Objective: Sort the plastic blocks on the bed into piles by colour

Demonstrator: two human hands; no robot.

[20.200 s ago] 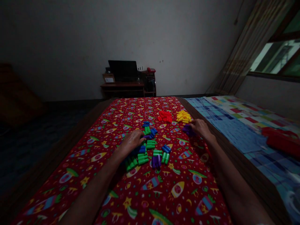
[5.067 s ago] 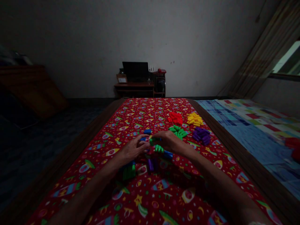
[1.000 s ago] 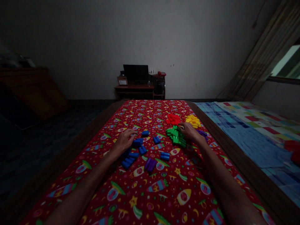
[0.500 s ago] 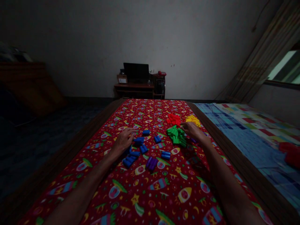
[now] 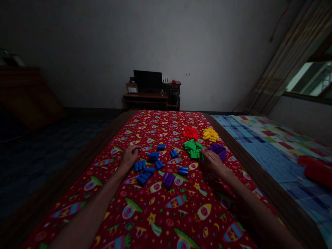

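Note:
Short, rounded plastic building pieces lie in colour groups on a red patterned cloth (image 5: 166, 214). My left hand (image 5: 129, 158) rests left of the scattered blue pieces (image 5: 153, 156), its fingers bent and apart, with nothing seen in them. Against the right edge of the green pile (image 5: 192, 147) are the fingertips of my right hand (image 5: 213, 161); its fingers are stretched out. Just beyond that hand lies a purple pile (image 5: 218, 150), partly covered by it. More purple pieces (image 5: 168, 180) sit nearer me, below the blue ones.
Behind the green pile are a red pile (image 5: 190, 132) and a yellow pile (image 5: 210, 135). Brown edging (image 5: 103, 136) borders the cloth. A bed with a blue checked cover (image 5: 249, 152) stands on the right. A desk with a monitor (image 5: 147, 81) is against the far wall.
My left hand has drawn back leftward, uncovering blue pieces. My right hand has come nearer me, exposing the purple and yellow piles. The green pile looks more compact. The view has shifted slightly.

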